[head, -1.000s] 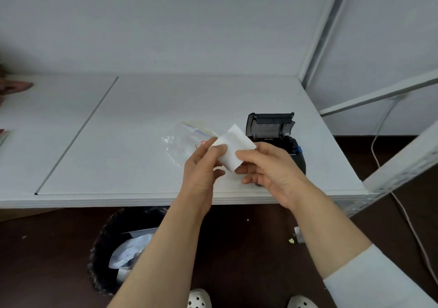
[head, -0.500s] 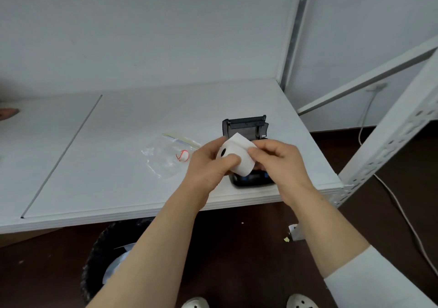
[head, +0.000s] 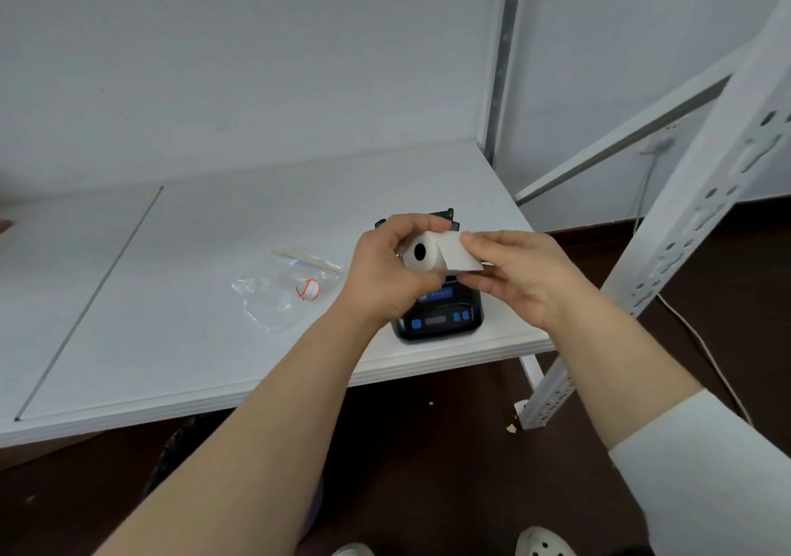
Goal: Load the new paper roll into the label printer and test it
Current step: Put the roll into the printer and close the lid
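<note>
A small white paper roll (head: 434, 251) with a dark core hole is held in the air just above the black label printer (head: 441, 318). My left hand (head: 391, 271) grips the roll from the left, fingers curled over its top. My right hand (head: 520, 273) pinches the roll's loose paper end at the right. The printer sits near the table's front right corner with its lid raised behind my hands; its blue buttons face me. The open compartment is hidden by the roll and my hands.
An empty clear zip bag (head: 286, 288) with a red-and-white mark lies on the white table (head: 171, 320) left of the printer. A white perforated shelf post (head: 667, 256) slants at the right. A dark bin (head: 171, 457) sits under the table edge.
The roll has turned so its core hole faces me, and both hands have carried it over the printer. The camera view has shifted right and down.
</note>
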The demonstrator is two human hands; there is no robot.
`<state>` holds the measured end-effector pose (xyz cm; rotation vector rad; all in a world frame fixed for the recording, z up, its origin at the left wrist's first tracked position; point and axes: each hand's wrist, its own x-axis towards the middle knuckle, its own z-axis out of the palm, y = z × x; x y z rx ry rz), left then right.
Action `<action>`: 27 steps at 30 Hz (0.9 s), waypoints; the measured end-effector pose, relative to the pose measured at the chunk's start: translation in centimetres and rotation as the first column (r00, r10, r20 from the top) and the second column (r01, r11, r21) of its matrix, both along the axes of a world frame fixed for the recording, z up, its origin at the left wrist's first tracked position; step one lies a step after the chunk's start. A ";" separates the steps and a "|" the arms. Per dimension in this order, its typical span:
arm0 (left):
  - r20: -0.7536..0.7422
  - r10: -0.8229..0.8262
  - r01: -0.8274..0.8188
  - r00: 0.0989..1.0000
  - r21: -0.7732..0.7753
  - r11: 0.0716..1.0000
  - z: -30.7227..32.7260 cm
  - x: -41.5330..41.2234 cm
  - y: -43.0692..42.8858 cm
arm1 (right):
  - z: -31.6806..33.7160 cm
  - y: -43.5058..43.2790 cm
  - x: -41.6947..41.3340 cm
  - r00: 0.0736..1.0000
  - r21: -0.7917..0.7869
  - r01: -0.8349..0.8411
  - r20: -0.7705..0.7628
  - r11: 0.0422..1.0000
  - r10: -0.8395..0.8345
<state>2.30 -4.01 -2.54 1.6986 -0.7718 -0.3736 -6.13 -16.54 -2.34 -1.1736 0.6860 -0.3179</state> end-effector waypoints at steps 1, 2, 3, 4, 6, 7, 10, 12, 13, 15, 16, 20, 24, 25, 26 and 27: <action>0.017 -0.002 0.002 1.000 -0.002 1.000 0.0 0.0 -0.1 | 0.0 -0.1 0.0 1.000 0.010 0.000 -0.002 1.000 0.000; 0.045 0.004 -0.004 0.999 0.002 1.000 0.0 0.1 -0.2 | -0.1 -0.2 0.1 1.000 0.014 0.000 -0.007 1.000 0.000; 0.077 0.019 -0.020 0.997 0.012 1.000 0.0 0.1 -0.2 | -0.1 -0.3 0.1 1.000 0.026 0.005 -0.006 1.000 -0.005; 0.103 0.035 -0.037 0.994 0.021 0.999 0.0 0.2 -0.2 | -0.1 -0.4 0.2 1.000 0.042 0.014 0.007 0.999 -0.014; 0.116 0.047 -0.051 0.992 0.025 0.998 0.2 0.4 -0.3 | 0.0 -0.6 0.5 0.997 0.079 0.031 0.069 0.996 -0.036; 0.086 0.046 -0.047 0.995 0.014 0.999 0.3 0.5 -0.2 | 0.1 -0.6 0.6 0.994 0.089 0.046 0.096 0.995 -0.055; -0.136 0.103 -0.104 0.985 -0.005 0.995 0.8 1.0 0.0 | 0.2 -1.0 1.2 0.990 0.000 0.076 0.117 0.997 -0.076; -0.328 0.219 -0.216 0.919 0.046 0.975 1.5 1.2 0.0 | 0.1 -1.1 1.5 0.996 -0.179 0.065 0.077 0.982 -0.052; -0.415 0.267 -0.259 0.870 0.076 0.963 1.7 1.2 0.0 | 0.0 -1.1 1.7 0.998 -0.260 0.050 0.060 0.964 -0.036; -0.480 0.319 -0.292 0.817 0.133 0.947 1.8 1.3 -0.4 | -0.2 -0.9 2.1 0.999 -0.354 0.025 0.052 0.935 -0.007; -0.469 0.338 -0.302 0.816 0.151 0.941 1.6 1.5 -0.6 | -0.3 -0.8 2.3 0.999 -0.381 0.015 0.049 0.925 0.004; -0.400 0.418 -0.374 0.815 0.188 0.908 0.3 1.9 -1.5 | -0.9 -0.3 2.8 0.999 -0.469 -0.039 -0.014 0.883 0.037; -0.367 0.473 -0.412 0.801 0.236 0.880 -1.4 2.4 -1.5 | -1.5 0.2 3.2 0.996 -0.533 -0.073 -0.085 0.843 0.032; -0.358 0.481 -0.416 0.800 0.246 0.875 -1.6 2.5 -1.5 | -1.7 0.3 3.4 0.994 -0.531 -0.081 -0.101 0.843 0.031; -0.353 0.490 -0.421 0.797 0.256 0.870 -1.9 2.6 -1.5 | -1.8 0.4 3.6 0.992 -0.520 -0.088 -0.123 0.849 0.027; -0.345 0.498 -0.422 0.796 0.273 0.864 -2.2 2.7 -1.5 | -1.9 0.5 3.9 0.989 -0.503 -0.090 -0.147 0.860 0.017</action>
